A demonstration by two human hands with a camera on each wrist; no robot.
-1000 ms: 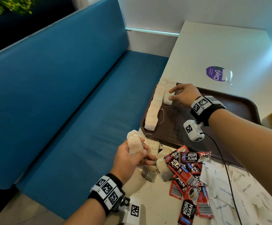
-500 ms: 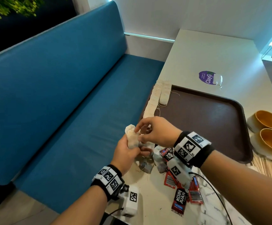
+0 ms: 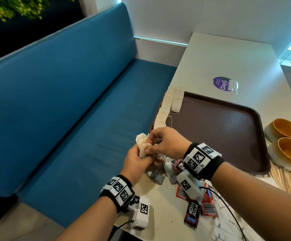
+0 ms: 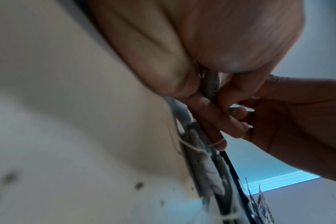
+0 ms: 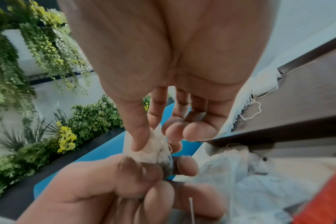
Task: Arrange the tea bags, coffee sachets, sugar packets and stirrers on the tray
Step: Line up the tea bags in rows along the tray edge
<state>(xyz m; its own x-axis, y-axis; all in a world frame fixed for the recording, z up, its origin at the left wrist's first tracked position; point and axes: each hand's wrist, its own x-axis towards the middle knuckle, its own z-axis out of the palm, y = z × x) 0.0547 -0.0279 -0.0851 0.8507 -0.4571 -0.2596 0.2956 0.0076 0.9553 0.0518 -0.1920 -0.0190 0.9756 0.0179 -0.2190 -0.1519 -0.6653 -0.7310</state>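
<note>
Blue padded bench along the left, smooth vinyl look, back cushion rising to a dark window with trailing green foliage. Pale matte tabletop to the right, speckled with dark crumbs near its front edge. Flat brown plastic tray with rounded corners and a raised rim, mostly bare; near corner hidden behind the right wrist. Two overlapping rows of papery cream tea bags laid along the tray's far-left edge, loose strings curling beside them. Two glazed ochre cups just right of the tray, partly cut off by the frame. Bundle of pale wooden stirrers on the table near the tray's near-right corner. Glossy red-and-black coffee sachets and white paper sugar packets heaped near the front, partly covered by the right forearm. Left hand with fingers curled round a small clutch of tea bags, off the tray at its near-left corner. Right hand pinching the top bag between thumb and forefinger, other fingers loosely bent. Count of bags in the clutch not discernible. Round purple sticker on the far tabletop.
</note>
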